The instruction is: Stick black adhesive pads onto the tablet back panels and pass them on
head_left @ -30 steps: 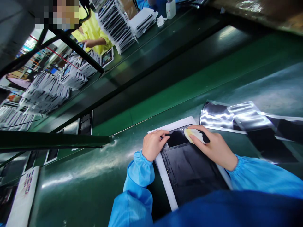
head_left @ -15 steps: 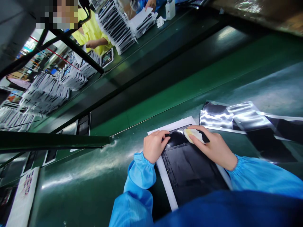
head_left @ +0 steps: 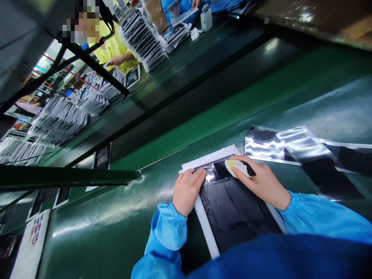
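A dark tablet-like panel (head_left: 238, 209) lies in front of me on white sheets (head_left: 209, 157). Near its far edge runs a shiny black strip (head_left: 215, 171). Pinched between the thumb and fingers of my right hand (head_left: 266, 184) is a pale, yellowish-white rounded pad (head_left: 236, 168), pressed against the far right part of the panel. What the pad is made of I cannot tell. My left hand (head_left: 187, 190) rests at the far left corner, its fingers stretched over the edge and nothing seen in them.
Black film sheets (head_left: 290, 143) with glossy patches overlap on the green bench to the right. A dark green metal bar (head_left: 69, 177) juts in from the left. Across the bench, near a person in yellow, stand tall stacks of panels (head_left: 143, 42) and a white bottle (head_left: 206, 18).
My left hand has shifted slightly left and its fingers have gone from curled to laid out on the panel's corner. The right hand and the pad are nearly where they were.
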